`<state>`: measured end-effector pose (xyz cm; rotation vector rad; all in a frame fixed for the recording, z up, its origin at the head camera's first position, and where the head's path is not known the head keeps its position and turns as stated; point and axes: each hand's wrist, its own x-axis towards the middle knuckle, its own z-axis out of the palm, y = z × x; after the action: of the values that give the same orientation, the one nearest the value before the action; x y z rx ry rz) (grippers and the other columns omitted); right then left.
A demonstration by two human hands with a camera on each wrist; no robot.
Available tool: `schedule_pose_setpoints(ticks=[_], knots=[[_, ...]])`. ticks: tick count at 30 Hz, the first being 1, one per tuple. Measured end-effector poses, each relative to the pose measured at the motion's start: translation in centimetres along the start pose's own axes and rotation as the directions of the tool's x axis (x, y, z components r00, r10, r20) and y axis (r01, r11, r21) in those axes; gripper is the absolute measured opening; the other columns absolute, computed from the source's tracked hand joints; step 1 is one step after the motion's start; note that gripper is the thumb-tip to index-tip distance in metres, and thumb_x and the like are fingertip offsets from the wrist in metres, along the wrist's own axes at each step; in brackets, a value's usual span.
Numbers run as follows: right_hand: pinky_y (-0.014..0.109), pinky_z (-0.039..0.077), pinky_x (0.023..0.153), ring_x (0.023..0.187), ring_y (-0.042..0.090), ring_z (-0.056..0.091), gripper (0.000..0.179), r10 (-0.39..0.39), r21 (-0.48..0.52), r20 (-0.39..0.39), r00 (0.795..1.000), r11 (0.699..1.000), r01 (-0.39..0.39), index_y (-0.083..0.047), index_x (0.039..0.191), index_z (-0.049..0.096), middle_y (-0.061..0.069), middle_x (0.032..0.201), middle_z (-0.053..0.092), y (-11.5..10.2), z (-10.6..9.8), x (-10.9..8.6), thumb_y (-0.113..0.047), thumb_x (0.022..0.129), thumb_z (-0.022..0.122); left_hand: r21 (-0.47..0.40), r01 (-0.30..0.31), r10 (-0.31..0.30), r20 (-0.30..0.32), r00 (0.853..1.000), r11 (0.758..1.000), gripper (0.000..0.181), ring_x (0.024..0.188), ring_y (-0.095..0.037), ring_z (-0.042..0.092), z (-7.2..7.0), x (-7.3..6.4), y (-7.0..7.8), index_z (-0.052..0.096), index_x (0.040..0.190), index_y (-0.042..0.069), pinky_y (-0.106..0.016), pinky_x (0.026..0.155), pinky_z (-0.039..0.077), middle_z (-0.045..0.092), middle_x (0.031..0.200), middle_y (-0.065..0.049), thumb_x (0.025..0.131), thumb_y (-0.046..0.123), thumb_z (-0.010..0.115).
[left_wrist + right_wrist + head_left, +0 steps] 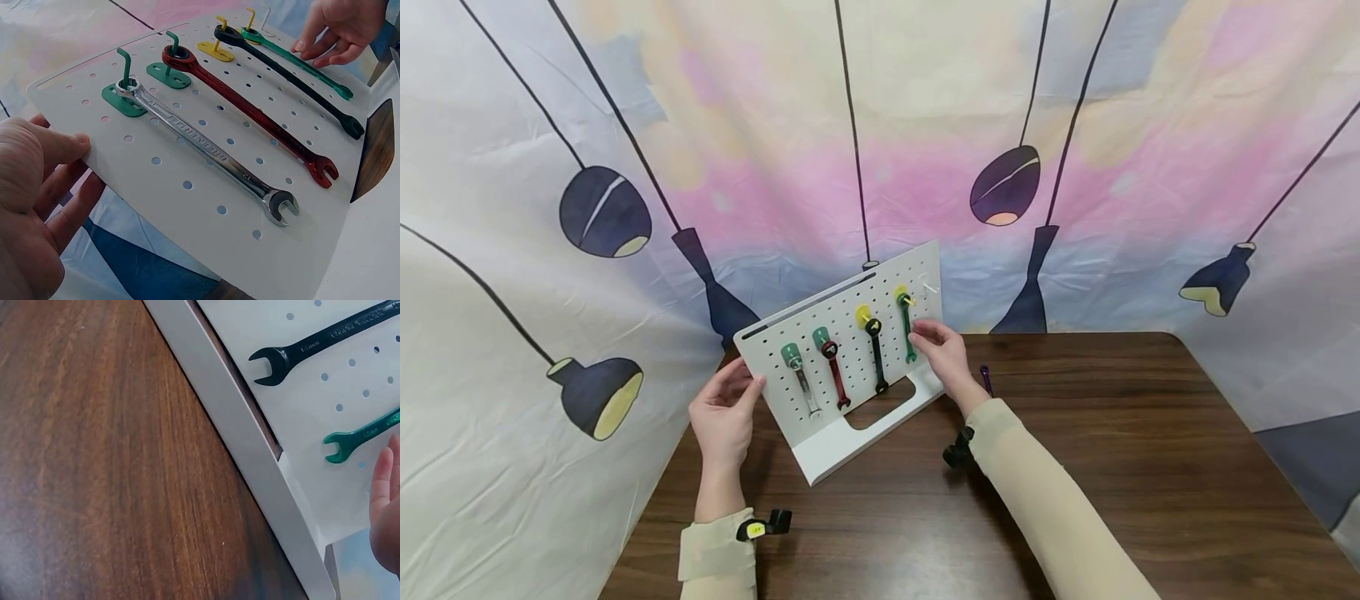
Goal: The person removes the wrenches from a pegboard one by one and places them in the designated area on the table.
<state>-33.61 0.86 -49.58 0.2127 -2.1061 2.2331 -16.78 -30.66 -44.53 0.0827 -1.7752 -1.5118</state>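
Near pegboard (854, 362), purple tool (986, 379) half behind sleeve (1045, 492)

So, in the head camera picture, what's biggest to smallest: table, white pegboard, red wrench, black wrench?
1. Table
2. White pegboard
3. Red wrench and black wrench: too alike to rank

The silver wrench (201, 142) near the left grip (722, 417) is smooth, shiny metal. The red wrench (251, 114) shines too. The white board (306, 250) looks smooth but dull. The surface (1112, 417) looks like wood. The curtain (925, 100) is crinkly cloth.
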Motion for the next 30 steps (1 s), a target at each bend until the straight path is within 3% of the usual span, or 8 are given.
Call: schedule_pose_setpoints(ticks=[9, 21, 30], knots=[[0.023, 0.053, 0.094, 0.12, 0.027, 0.065, 0.036, -0.004, 0.04, 0.014, 1.0, 0.999, 0.003, 0.0, 0.132, 0.072, 0.019, 0.133, 0.07, -0.3, 0.3, 0.1, -0.008, 0.098, 0.08, 0.002, -0.004, 0.004, -0.002, 1.0, 1.0, 0.036, 0.085, -0.008, 0.072, 0.0, -0.1, 0.0, 0.077, 0.125, -0.001, -0.017, 0.066, 0.053, 0.077, 0.102, 0.009, 0.09, -0.006, 0.083], [0.033, 0.055, 0.101, 0.118, 0.026, 0.067, 0.035, -0.013, 0.043, -0.006, 1.0, 0.999, 0.013, -0.002, 0.129, 0.073, 0.013, 0.128, 0.073, 0.0, 0.9, 0.4, -0.007, 0.096, 0.082, -0.004, -0.004, 0.004, -0.003, 1.0, 1.0, 0.036, 0.084, -0.007, 0.072, 0.0, -0.1, 0.0, 0.077, 0.125, -0.001, -0.017, 0.066, 0.053, 0.077, 0.1, 0.01, 0.09, -0.006, 0.084], [0.033, 0.055, 0.098, 0.114, 0.025, 0.067, 0.034, -0.006, 0.036, -0.036, 0.999, 0.999, 0.007, -0.003, 0.128, 0.074, 0.012, 0.125, 0.072, 0.1, 1.4, 0.5, -0.01, 0.096, 0.083, -0.007, -0.001, 0.001, 0.0, 1.0, 1.0, 0.036, 0.084, -0.007, 0.072, 0.0, 0.0, 0.2, 0.077, 0.125, -0.001, -0.017, 0.066, 0.053, 0.077, 0.101, 0.009, 0.09, -0.006, 0.083]])
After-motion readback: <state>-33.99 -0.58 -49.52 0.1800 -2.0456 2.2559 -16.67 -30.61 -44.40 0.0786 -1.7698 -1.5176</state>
